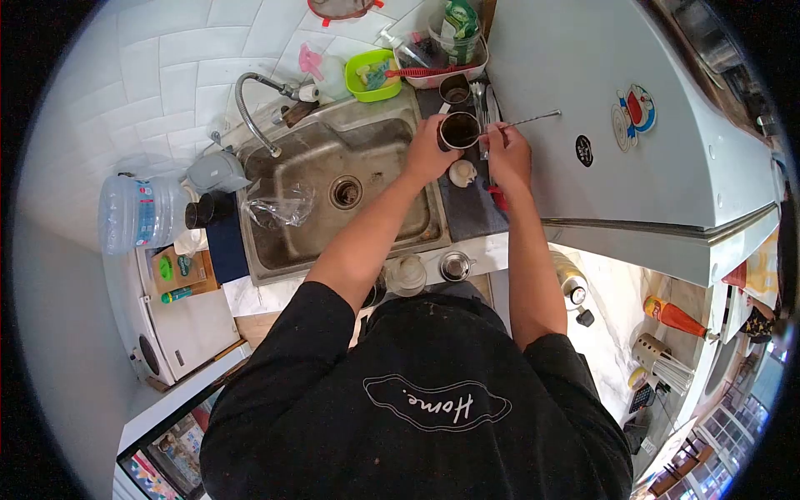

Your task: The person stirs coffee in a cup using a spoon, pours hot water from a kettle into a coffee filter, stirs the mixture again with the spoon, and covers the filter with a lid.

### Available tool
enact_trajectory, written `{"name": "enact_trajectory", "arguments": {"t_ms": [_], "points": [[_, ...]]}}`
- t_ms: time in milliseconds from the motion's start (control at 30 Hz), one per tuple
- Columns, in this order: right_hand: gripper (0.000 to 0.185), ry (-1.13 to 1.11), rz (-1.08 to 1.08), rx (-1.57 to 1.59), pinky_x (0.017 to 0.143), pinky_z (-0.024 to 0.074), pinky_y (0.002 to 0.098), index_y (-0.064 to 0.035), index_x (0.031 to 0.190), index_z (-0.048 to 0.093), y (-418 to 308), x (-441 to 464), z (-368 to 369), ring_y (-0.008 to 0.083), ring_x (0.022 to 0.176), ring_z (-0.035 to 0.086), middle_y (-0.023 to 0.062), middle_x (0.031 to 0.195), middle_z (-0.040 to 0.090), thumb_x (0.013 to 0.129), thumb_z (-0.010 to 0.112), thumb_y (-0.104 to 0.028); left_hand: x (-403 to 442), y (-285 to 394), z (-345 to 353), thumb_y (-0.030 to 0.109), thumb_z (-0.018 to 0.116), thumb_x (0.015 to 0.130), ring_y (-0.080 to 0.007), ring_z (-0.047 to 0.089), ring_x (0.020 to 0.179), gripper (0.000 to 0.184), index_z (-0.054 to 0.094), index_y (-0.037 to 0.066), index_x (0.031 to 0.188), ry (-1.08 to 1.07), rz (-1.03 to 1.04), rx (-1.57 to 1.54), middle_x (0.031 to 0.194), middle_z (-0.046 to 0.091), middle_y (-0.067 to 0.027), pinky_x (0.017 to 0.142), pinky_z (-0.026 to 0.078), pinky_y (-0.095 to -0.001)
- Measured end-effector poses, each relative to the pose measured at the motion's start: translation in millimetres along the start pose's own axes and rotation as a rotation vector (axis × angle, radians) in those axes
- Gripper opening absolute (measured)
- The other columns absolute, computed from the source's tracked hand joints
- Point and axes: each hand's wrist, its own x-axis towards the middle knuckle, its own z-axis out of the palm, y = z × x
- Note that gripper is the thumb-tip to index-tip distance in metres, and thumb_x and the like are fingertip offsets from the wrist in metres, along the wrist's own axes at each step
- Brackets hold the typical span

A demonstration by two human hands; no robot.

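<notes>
Beside the sink, my left hand (427, 152) is wrapped round a metal cup (461, 131) with dark contents. The cup's open mouth faces up. My right hand (508, 156) is closed on a long thin bar spoon (537, 118). One end of the spoon points up and right toward the fridge; its other end reaches the cup's rim, and I cannot tell how far it goes in. Just below the cup sits a small whitish object (462, 173). A red item (498, 197) lies partly hidden under my right wrist. Another cup (454, 88) stands behind.
A steel sink (267, 258) with a clear plastic bag (287, 206) in it is at my left, under a curved faucet (250, 79). The fridge (550, 175) borders the right. A green basin (375, 93) stands at the back. A glass jar (407, 275) and metal cup (455, 266) stand near my waist.
</notes>
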Motion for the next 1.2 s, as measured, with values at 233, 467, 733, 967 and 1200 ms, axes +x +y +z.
{"name": "enact_trajectory", "arguments": {"t_ms": [233,467,733,967,1200], "points": [[0.029,-0.016,0.020,-0.040,0.084,0.0541,0.0373,-0.0010,0.108,0.071,3,2,1,0.0258,0.088,0.074,0.0123,0.092,0.077,0.100,0.061,-0.027,6,-16,-4,0.012,0.089,0.070,-0.0342,0.063,0.113,0.075,0.051,0.008,0.134,-0.063,-0.006,-0.057,0.123,0.061,-0.0173,0.096,0.053,-0.0429],[0.030,-0.042,-0.056,-0.059,0.082,0.0543,0.0385,-0.0009,0.107,0.072,5,16,3,0.0269,0.088,0.074,0.0129,0.091,0.077,0.099,0.062,-0.028,-4,-11,-24,0.013,0.089,0.072,-0.0288,0.065,0.109,0.076,0.050,0.008,0.137,-0.139,-0.091,-0.004,0.118,0.064,-0.0153,0.091,0.055,-0.0404],[0.028,-0.052,-0.117,-0.144,0.074,0.0543,0.0302,0.0023,0.108,0.071,4,17,6,0.0140,0.078,0.069,0.0085,0.087,0.076,0.101,0.063,-0.023,-10,-19,-46,0.021,0.086,0.078,-0.0302,0.065,0.107,0.073,0.050,0.010,0.140,-0.140,-0.128,0.061,0.119,0.063,-0.0164,0.090,0.054,-0.0420],[0.029,-0.045,-0.088,-0.153,0.078,0.0542,0.0398,-0.0006,0.102,0.072,-5,24,9,0.0296,0.084,0.074,0.0145,0.088,0.076,0.098,0.064,-0.028,-20,-19,-67,0.022,0.085,0.080,-0.0314,0.065,0.109,0.073,0.049,0.011,0.143,-0.123,-0.194,0.093,0.122,0.062,-0.0168,0.093,0.054,-0.0428],[0.036,0.002,-0.086,-0.154,0.082,0.0541,0.0415,-0.0010,0.103,0.073,9,29,15,0.0336,0.090,0.074,0.0176,0.095,0.076,0.096,0.068,-0.035,-29,-26,-79,0.023,0.085,0.080,-0.0301,0.066,0.107,0.072,0.050,0.012,0.142,-0.094,-0.194,0.048,0.121,0.063,-0.0164,0.093,0.054,-0.0425]]}}
